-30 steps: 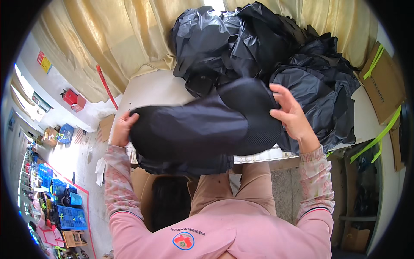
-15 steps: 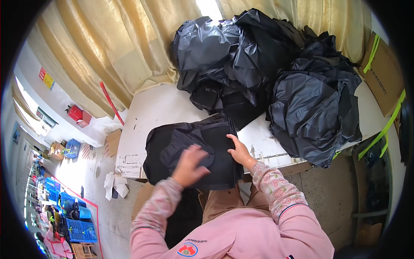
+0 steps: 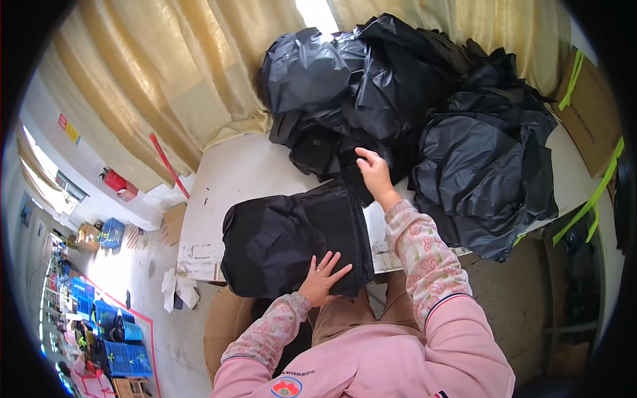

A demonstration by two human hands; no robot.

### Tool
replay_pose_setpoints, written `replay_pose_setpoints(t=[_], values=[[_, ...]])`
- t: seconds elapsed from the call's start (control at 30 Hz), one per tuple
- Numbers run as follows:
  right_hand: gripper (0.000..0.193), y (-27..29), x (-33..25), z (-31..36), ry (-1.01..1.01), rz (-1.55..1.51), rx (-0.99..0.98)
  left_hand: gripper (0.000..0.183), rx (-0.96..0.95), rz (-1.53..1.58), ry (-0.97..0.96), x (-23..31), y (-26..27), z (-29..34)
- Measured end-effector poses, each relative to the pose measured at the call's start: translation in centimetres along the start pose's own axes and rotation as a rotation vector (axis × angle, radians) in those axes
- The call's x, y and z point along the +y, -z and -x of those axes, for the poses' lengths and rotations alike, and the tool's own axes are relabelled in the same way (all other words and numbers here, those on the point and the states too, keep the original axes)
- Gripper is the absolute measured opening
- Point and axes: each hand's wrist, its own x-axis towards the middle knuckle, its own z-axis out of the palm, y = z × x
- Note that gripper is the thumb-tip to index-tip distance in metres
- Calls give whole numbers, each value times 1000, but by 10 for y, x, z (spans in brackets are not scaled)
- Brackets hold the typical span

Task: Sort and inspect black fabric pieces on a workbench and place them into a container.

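Observation:
A stack of flat black fabric pieces (image 3: 265, 245) lies at the table's front edge, its near side hanging slightly over. My left hand (image 3: 323, 278) rests flat on the stack's near right part, fingers spread. Beyond the stack's far right corner, my right hand (image 3: 376, 174) is closed, thumb and forefinger bent together against black fabric (image 3: 353, 180) there. How much cloth it grips is hidden. Just behind that hand rises a big crumpled heap of shiny black fabric (image 3: 318, 73).
A second black heap (image 3: 481, 166) overhangs the right front edge of the white table (image 3: 225, 166). Curtains (image 3: 166, 79) hang behind. A cardboard box (image 3: 590, 113) with yellow-green straps stands at right. Blue crates (image 3: 129, 358) and scraps of paper (image 3: 179, 288) are on the floor at left.
My right hand has moved away from me, from the stack's right edge to beyond its far corner. My left hand has shifted right and nearer, now flat; the top fabric lies smoother.

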Motion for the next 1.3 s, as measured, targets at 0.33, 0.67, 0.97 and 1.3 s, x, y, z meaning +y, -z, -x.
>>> replay_pose_setpoints(t=[0.33,0.67,0.97,1.3], values=[[36,94,32,159,114,443,-406,98,-32,27,31,-8,9,-1],[47,308,-68,9,-136,164,838,80,-29,238,-92,16,67,-29],[34,364,-78,-58,-209,-119,807,48,90,434,-200,63,76,-59],[30,209,-192,90,-214,-932,-123,87,646,530,-295,75,212,-142]])
